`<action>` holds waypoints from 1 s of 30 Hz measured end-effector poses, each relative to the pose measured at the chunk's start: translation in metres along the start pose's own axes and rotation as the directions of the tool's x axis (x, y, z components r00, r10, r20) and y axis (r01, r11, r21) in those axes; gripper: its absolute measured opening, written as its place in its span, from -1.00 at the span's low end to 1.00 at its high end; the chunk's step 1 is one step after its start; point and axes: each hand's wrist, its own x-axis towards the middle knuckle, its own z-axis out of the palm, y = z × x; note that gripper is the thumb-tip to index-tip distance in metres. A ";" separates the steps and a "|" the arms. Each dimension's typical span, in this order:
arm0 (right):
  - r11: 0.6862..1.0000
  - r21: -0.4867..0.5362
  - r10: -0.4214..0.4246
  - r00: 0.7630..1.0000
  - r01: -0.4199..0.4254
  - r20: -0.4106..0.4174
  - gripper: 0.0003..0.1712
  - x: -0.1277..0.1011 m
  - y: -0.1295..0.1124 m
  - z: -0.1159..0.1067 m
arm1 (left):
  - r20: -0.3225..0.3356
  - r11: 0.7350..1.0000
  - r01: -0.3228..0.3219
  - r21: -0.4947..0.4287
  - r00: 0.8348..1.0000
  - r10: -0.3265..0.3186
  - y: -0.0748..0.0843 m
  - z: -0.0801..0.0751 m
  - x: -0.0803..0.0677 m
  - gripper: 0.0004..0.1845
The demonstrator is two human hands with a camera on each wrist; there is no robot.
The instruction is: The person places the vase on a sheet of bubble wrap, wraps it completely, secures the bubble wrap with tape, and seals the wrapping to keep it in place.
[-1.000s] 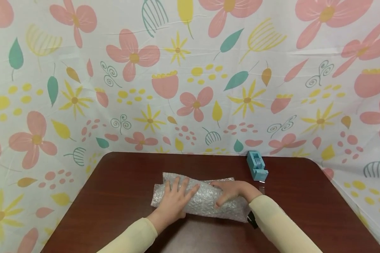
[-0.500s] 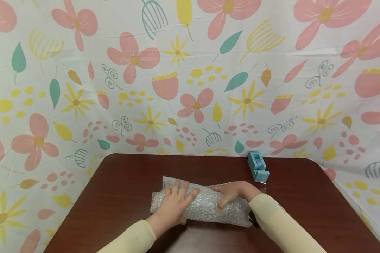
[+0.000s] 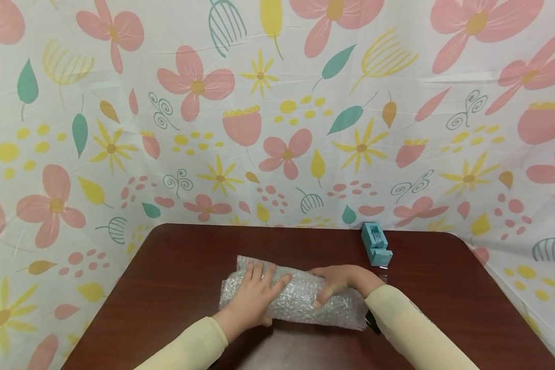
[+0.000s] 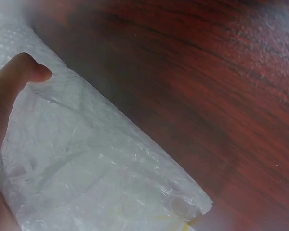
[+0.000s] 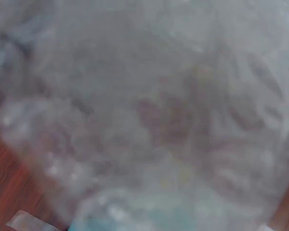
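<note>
While a loose roll of clear bubble wrap [image 3: 300,300] is lying crosswise near the middle of a dark reddish-brown surface [image 3: 176,277], a person's left hand [image 3: 252,303] is resting on its left part, fingers spreading wide over the top. The left wrist view is showing that hand's thumb lying against the wrap. The right hand [image 3: 347,280] is gripping the roll's right part, its thumb pressing the near side and its fingers curving over the far side, where their tips are disappearing from view. Pale cream sleeves [image 3: 413,329] are covering both forearms. Beyond the right hand, a light blue tape dispenser [image 3: 376,244] is standing toward the far edge, a short strip of clear tape [image 3: 383,276] showing just before its near end. A small black item [image 3: 372,322] is peeking out beneath the right wrist, mostly hidden. A white cloth [image 3: 240,190] bearing pink, yellow and green floral prints is hanging behind.
</note>
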 end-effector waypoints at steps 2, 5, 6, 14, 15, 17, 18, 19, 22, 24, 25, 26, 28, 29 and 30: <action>1.000 -0.017 0.010 1.000 -0.010 -0.008 0.05 0.000 -0.001 0.000 | 0.011 1.000 -0.005 0.003 1.000 0.004 -0.001 0.000 -0.001 0.24; 0.998 -0.050 0.023 1.000 -0.023 -0.007 0.06 0.002 0.000 -0.002 | 0.011 1.000 -0.009 -0.013 1.000 0.009 -0.003 0.001 -0.001 0.23; 0.998 -0.060 0.020 1.000 -0.020 -0.001 0.05 0.003 0.001 -0.003 | 0.008 1.000 -0.011 -0.020 1.000 0.011 -0.004 0.001 -0.001 0.22; 0.998 -0.036 0.046 0.996 -0.048 -0.077 0.00 0.001 -0.003 -0.007 | 0.012 0.996 -0.025 -0.081 1.000 0.026 -0.012 0.001 0.009 0.22; 0.998 -0.050 0.033 0.994 -0.039 -0.106 0.00 -0.001 -0.005 -0.006 | 0.022 0.996 -0.024 -0.091 0.999 0.026 -0.013 0.001 0.010 0.21; 0.995 -0.100 0.001 0.984 -0.019 -0.180 -0.01 -0.006 -0.009 -0.005 | 0.040 0.993 -0.026 -0.117 0.999 0.030 -0.015 0.001 0.013 0.20; 0.992 -0.127 -0.021 0.975 -0.007 -0.223 -0.03 -0.008 -0.011 -0.002 | 0.053 0.991 -0.025 -0.133 0.998 0.033 -0.015 0.002 0.015 0.20; 0.988 -0.154 -0.042 0.963 0.000 -0.268 -0.06 -0.012 -0.013 0.001 | 0.065 0.989 -0.025 -0.147 0.997 0.035 -0.015 0.002 0.016 0.19; 0.972 -0.234 -0.098 0.907 -0.001 -0.409 -0.13 -0.023 -0.016 0.015 | 0.093 0.984 -0.023 -0.177 0.995 0.040 -0.016 0.002 0.019 0.17; 0.952 -0.307 -0.159 0.850 -0.003 -0.503 -0.17 -0.029 -0.016 0.028 | 0.104 0.984 -0.021 -0.176 0.994 0.040 -0.016 0.001 0.021 0.17; 0.937 -0.350 -0.202 0.815 -0.001 -0.544 -0.20 -0.032 -0.015 0.035 | 0.104 0.986 -0.021 -0.168 0.994 0.039 -0.016 0.001 0.022 0.18; 0.922 -0.388 -0.244 0.776 -0.001 -0.582 -0.22 -0.034 -0.015 0.042 | 0.103 0.987 -0.021 -0.160 0.994 0.038 -0.017 0.001 0.022 0.18; 0.891 -0.454 -0.328 0.692 0.000 -0.643 -0.23 -0.036 -0.013 0.056 | 0.099 0.989 -0.020 -0.150 0.994 0.035 -0.018 0.001 0.023 0.19; 0.878 -0.479 -0.363 0.653 0.001 -0.664 -0.22 -0.036 -0.012 0.062 | 0.098 0.989 -0.020 -0.148 0.995 0.034 -0.019 0.001 0.024 0.19; 0.867 -0.498 -0.389 0.621 -0.003 -0.680 -0.19 -0.035 -0.011 0.068 | 0.097 0.989 -0.020 -0.145 0.995 0.034 -0.020 0.002 0.025 0.19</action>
